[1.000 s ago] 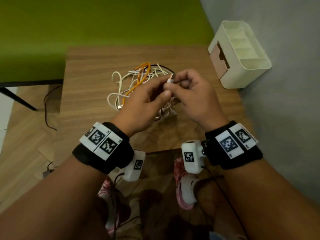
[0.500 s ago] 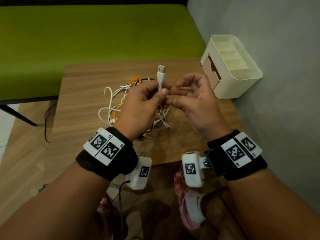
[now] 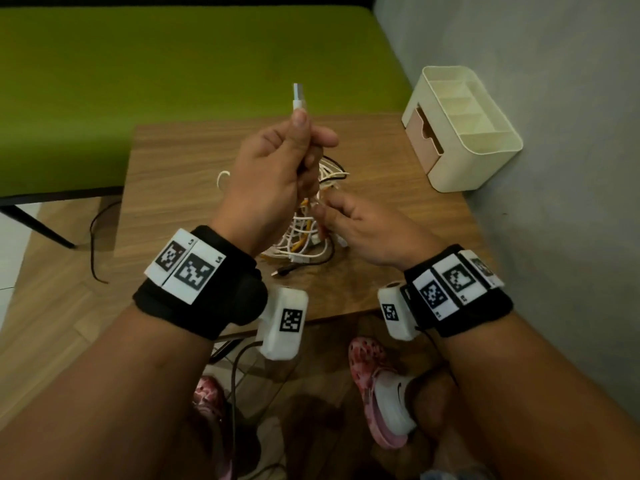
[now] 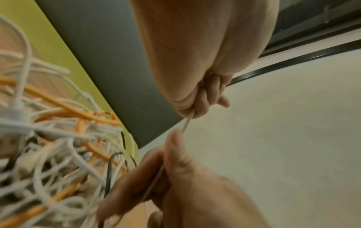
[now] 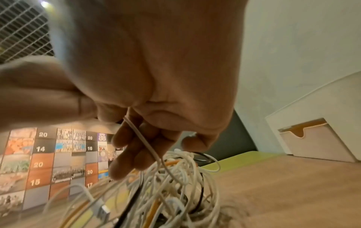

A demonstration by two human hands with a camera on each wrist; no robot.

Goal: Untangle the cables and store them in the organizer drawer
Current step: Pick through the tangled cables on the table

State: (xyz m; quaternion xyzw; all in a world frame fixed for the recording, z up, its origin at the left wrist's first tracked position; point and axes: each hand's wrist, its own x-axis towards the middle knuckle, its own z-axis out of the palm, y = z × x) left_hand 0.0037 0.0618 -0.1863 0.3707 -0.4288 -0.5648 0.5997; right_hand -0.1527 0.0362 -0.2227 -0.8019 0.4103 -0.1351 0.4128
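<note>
A green surface (image 3: 173, 91) was seen at far left, beside the wooden table (image 3: 180, 174). The left hand (image 3: 273, 178) was raised above the table, its thumb and fingers clamped on a white cable (image 3: 298, 102) whose USB plug stood upright above them. Below it, the tangled bundle of cables (image 3: 304, 233) was lifted partly off the table. The right hand (image 3: 360, 230) was closed on the same white cable, lower down. At far right, the organizer (image 3: 464, 133) stood against the wall, its drawer (image 3: 423, 140) closed.
</note>
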